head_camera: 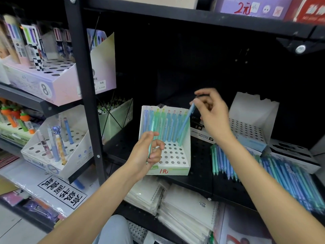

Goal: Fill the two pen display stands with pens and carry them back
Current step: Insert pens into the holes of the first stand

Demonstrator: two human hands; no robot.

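A white pen display stand (186, 156) with a grid of holes sits on the black shelf, its back row holding several blue and green pens. My right hand (212, 112) pinches the top of a blue pen (185, 126) whose tip stands in the stand's right side. My left hand (148, 152) grips a green pen (151, 138) just in front of the stand. A second white stand (253, 111), with no pens showing in it, stands at the back right. A heap of loose blue and green pens (281, 173) lies on the shelf to the right.
A black shelf post (88, 103) rises left of the stand. Beyond it are other pen displays (58, 143) and a pink box (52, 80). Stacked wrapped notebooks (184, 208) lie on the shelf below. A black box (290, 152) sits behind the loose pens.
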